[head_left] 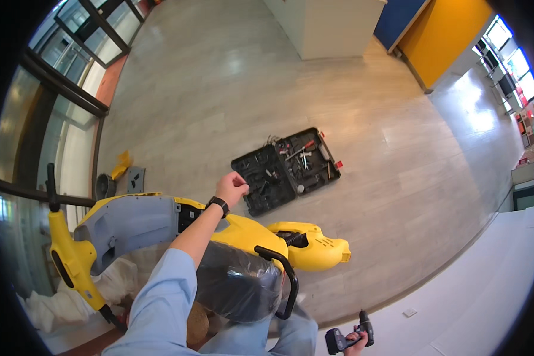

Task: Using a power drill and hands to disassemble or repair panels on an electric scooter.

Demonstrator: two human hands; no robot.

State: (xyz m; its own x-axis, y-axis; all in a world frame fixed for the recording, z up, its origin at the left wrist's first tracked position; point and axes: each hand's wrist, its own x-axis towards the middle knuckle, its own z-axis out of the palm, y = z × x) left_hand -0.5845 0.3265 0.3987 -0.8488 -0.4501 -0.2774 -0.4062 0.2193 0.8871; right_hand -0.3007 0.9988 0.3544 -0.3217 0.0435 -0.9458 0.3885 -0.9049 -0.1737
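My left hand [231,187], with a black watch [218,206] on its wrist, reaches out over a yellow and grey electric scooter [243,233]. Its fingers are pinched together; whatever they hold, if anything, is too small to make out. Just beyond them, an open black tool case [289,188] lies on the floor, its moulded halves holding several tools. A wrench-like silver tool [305,159] and a red-handled tool [307,145] show in its right half. At the lower right my right hand [356,340] grips a black cordless drill [365,325], which points away from me.
The scooter's seat [237,285] is wrapped in clear plastic, with a black grab rail [292,285] behind it. Near the glass doors [59,130] lie a grey panel [136,179], a yellow part [121,164] and a dark round container [104,186]. A white wall [457,291] runs along the right.
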